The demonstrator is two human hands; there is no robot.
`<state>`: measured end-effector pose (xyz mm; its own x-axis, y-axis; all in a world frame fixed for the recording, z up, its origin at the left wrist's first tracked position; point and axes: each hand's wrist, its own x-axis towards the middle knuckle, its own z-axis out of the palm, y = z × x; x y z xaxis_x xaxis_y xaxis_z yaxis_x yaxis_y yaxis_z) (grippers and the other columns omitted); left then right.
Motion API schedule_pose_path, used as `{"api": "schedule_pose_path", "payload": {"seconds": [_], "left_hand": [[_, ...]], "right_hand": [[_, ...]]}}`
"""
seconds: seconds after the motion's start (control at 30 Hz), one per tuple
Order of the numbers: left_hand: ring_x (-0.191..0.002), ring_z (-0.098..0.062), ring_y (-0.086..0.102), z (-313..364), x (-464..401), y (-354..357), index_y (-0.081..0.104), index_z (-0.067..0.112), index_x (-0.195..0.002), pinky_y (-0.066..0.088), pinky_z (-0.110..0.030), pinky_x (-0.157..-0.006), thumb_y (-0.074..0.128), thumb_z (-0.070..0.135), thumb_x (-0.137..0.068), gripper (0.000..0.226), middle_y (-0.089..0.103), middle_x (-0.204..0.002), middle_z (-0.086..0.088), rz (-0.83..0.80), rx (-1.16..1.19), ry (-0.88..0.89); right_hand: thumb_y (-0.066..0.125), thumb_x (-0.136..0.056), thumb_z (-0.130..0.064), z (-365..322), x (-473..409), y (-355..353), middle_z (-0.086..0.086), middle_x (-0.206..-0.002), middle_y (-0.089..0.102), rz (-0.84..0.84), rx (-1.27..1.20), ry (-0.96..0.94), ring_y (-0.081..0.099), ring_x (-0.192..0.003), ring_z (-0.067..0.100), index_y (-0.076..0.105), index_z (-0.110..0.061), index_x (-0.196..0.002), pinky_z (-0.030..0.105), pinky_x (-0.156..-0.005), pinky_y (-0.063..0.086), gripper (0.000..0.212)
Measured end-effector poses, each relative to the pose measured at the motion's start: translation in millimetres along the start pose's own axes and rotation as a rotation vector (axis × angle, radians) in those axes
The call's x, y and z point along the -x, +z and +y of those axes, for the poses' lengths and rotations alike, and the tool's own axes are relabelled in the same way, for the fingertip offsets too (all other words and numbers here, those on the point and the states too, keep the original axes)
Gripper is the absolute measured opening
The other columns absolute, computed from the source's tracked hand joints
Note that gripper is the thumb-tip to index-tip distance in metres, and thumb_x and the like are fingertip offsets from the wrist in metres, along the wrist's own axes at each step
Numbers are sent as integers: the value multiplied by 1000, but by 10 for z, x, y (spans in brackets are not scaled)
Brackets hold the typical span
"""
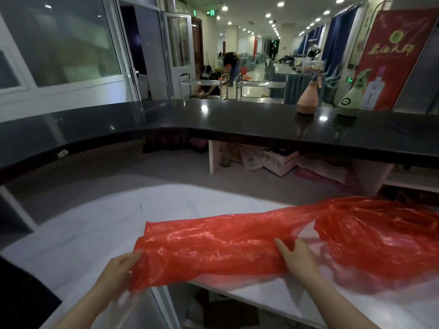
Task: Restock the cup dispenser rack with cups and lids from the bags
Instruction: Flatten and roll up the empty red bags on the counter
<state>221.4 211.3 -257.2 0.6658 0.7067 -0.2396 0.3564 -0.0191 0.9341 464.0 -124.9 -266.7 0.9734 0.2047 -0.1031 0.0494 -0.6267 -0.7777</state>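
A long red translucent plastic bag [213, 243] lies stretched across the white worktop [95, 229], bunching up at the far right [380, 229]. My left hand [118, 269] grips the bag's near-left corner at the worktop's front edge. My right hand [297, 257] lies on the bag near its middle, fingers spread and lightly curled into the plastic. What the bag holds cannot be made out. No cup dispenser rack shows in this view.
A black raised counter [213, 119] curves across the scene behind the worktop. A tan spray bottle [308, 98] and a pale green bottle [351, 98] stand on it at right. Cardboard boxes [268, 160] sit under the counter. People and steel carts are far down the hall.
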Motion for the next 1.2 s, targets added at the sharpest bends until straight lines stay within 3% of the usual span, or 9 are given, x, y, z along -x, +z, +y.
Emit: {"api": "schedule_pose_path", "payload": {"seconds": [0.13, 0.27, 0.4, 0.5, 0.6, 0.73, 0.9, 1.03, 1.2], "left_hand": [[-62, -18, 65, -97, -72, 43, 72, 8, -76, 49, -32, -59, 65, 17, -88, 17, 73, -71, -6, 45, -176, 50], [-62, -18, 60, -88, -212, 53, 69, 14, -72, 43, -31, -59, 66, 21, -88, 18, 72, -75, -11, 209, -281, 92], [-77, -24, 62, -73, -289, 165, 71, 19, -92, 43, -33, -64, 64, 34, -89, 18, 72, -89, -8, 268, -485, 154], [-84, -17, 64, -59, -318, 255, 68, 20, -103, 47, -30, -68, 55, 44, -92, 29, 70, -99, -5, 173, -169, 183], [-105, -20, 61, -90, -304, 249, 57, 26, -126, 48, -40, -90, 42, 49, -92, 43, 63, -119, 0, 42, 121, 139], [-116, -24, 55, -84, -335, 211, 35, 32, -143, 43, -49, -100, 51, 36, -93, 53, 54, -133, -1, 8, -214, 276], [-107, -35, 61, -49, -493, 349, 14, 34, -149, 46, -43, -84, 52, 34, -94, 67, 60, -129, -9, 179, -579, 195], [-106, -32, 60, -70, -453, 448, 15, 39, -146, 47, -44, -79, 39, 48, -95, 57, 58, -126, -6, 256, -665, 258], [-110, -31, 55, -215, -386, 339, 29, 34, -145, 45, -51, -91, 37, 58, -91, 60, 35, -144, -9, 299, -544, 330]], "right_hand": [[52, -95, -39, 94, -33, -1, 9, -118, 62, -65, -62, 32, 57, -111, 30, 52, -15, -128, 43, -96, 44, 41], [59, -90, -19, 166, -6, -60, 2, -94, 66, 5, -21, -25, 59, -87, 20, 57, -22, -93, 33, -74, 44, 5], [64, -85, -10, 189, 61, -16, -15, -81, 60, 106, -20, -73, 53, -73, -4, 55, -26, -89, 13, -58, 35, 19], [56, -82, -1, 202, 82, 38, -11, -89, 64, 92, -140, -41, 61, -78, 3, 55, -30, -104, 19, -59, 45, 36], [62, -89, -19, 196, 47, 50, -18, -88, 64, 118, -241, -39, 61, -75, -3, 55, -30, -102, 12, -55, 43, 19], [56, -93, -38, 224, -70, 32, 0, -89, 67, 156, -43, -5, 60, -79, 16, 61, -16, -97, 30, -66, 46, 23], [52, -94, -32, 338, -156, 93, 3, -100, 68, 254, 93, 9, 61, -85, 26, 50, -27, -108, 34, -68, 43, 15], [50, -95, -30, 296, -180, 134, 11, -121, 61, 283, 133, -59, 58, -106, 32, 40, -21, -134, 40, -82, 46, 41], [53, -89, -39, 251, -30, 224, 10, -142, 34, 324, 458, -245, 34, -124, 30, 30, -27, -141, 51, -99, 39, 58]]}}
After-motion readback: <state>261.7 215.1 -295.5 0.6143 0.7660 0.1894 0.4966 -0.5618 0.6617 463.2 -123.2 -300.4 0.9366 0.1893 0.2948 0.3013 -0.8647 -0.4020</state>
